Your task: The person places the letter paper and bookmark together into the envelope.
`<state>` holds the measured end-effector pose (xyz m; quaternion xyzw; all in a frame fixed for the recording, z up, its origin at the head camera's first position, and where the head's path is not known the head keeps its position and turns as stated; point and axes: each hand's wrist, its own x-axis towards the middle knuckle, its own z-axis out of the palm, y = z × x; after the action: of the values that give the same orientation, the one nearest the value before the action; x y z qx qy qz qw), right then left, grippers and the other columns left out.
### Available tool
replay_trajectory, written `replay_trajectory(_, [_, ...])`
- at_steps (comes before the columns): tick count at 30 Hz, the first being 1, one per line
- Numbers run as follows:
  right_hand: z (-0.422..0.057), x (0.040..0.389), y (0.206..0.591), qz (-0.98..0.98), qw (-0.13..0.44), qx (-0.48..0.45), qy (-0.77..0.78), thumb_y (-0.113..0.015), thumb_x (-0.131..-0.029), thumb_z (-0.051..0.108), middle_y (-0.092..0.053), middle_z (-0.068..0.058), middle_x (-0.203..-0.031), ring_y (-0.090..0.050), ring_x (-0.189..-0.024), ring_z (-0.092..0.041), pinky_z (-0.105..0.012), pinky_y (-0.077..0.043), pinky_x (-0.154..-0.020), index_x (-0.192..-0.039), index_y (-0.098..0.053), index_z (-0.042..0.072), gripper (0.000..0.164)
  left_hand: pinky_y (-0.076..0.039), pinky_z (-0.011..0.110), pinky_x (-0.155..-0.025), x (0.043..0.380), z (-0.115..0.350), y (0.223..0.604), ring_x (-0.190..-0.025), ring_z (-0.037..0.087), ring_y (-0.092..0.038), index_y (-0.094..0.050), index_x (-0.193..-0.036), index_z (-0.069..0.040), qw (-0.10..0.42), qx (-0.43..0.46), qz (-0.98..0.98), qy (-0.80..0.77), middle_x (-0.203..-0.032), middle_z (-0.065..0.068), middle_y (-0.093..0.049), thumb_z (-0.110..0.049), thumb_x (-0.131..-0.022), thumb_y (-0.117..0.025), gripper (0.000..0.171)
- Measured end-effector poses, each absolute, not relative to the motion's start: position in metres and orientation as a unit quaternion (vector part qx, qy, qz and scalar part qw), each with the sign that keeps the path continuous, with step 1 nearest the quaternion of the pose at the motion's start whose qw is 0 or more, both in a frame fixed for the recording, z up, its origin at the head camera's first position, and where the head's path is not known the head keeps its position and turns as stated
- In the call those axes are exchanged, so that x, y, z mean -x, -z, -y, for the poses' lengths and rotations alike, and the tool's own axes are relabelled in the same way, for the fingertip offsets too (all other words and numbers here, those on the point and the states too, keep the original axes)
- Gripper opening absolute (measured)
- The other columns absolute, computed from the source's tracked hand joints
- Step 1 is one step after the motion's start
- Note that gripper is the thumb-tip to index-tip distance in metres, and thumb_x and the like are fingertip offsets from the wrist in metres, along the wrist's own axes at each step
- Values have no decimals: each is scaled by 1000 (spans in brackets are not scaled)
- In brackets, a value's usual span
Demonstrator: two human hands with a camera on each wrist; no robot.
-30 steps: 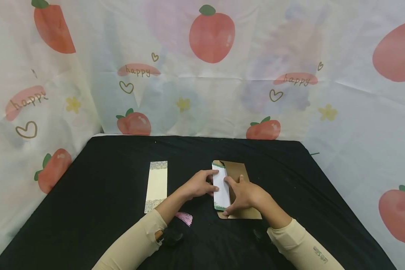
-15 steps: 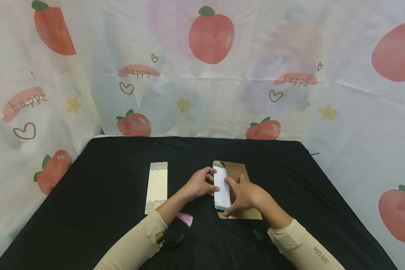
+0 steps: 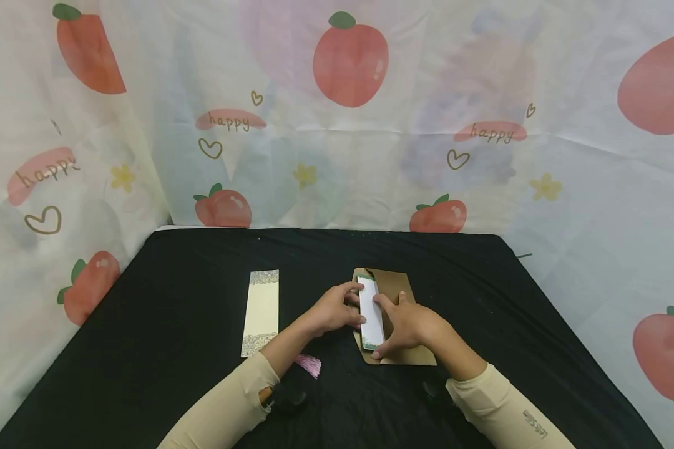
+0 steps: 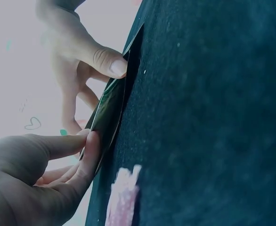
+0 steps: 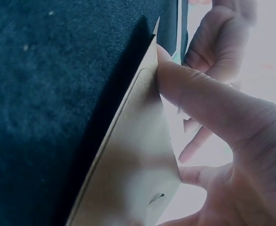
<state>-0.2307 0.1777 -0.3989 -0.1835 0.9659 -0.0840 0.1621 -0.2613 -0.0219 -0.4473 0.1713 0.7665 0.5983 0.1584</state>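
Observation:
A white card (image 3: pixel 372 321) with green patterned ends lies partly inside a brown paper envelope (image 3: pixel 393 284), on the right half of the black cloth. My left hand (image 3: pixel 334 308) pinches the card's left edge between thumb and fingers, as the left wrist view shows with the left hand (image 4: pixel 58 169) there. My right hand (image 3: pixel 412 324) holds the envelope along its opening, thumb near the close corner and fingers farther up. In the right wrist view the right thumb (image 5: pixel 194 89) lies on the envelope's edge (image 5: pixel 128 146). The inserted part of the card is hidden.
A cream card strip (image 3: pixel 261 312) with patterned ends lies to the left, partly behind the left forearm. A pink tassel (image 3: pixel 309 365) shows beside that forearm. Black cloth (image 3: pixel 202 280) covers the table, and a printed curtain (image 3: pixel 348 168) hangs behind it.
The white card has slid rightward, deeper into the envelope, so a narrower strip shows. My left hand has shifted slightly right with it. The right hand has stayed in place.

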Motion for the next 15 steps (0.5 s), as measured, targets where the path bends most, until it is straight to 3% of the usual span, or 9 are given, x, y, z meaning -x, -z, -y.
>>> replay_trajectory(5, [-177, 231, 398, -965, 163, 186, 86, -94, -65, 60, -41, -39, -141, -63, -93, -38, -54, -54, -78, -157, -36, 11, 120, -54, 30, -77, 260, 21, 447, -73, 16, -67, -51, -146, 3, 118, -186, -810, -544, -117, 14, -64, 8, -83, -83, 71])
replay_trajectory(11, [-177, 231, 398, -965, 163, 187, 86, -93, -66, 61, -36, -43, -145, -64, -98, -42, -56, -54, -81, -158, -35, 10, 120, -45, 34, -94, 261, 19, 450, -98, 19, -54, -56, -145, 1, 89, -190, -848, -486, -127, 13, -56, 0, -80, -88, 72])
replay_trajectory(15, [-178, 230, 399, -964, 162, 190, 88, -93, -67, 60, -34, -44, -147, -64, -101, -45, -58, -53, -83, -158, -35, 9, 119, -48, 31, -88, 260, 17, 451, -90, 16, -60, -58, -142, 2, 91, -198, -845, -488, -130, 15, -55, 0, -79, -88, 70])
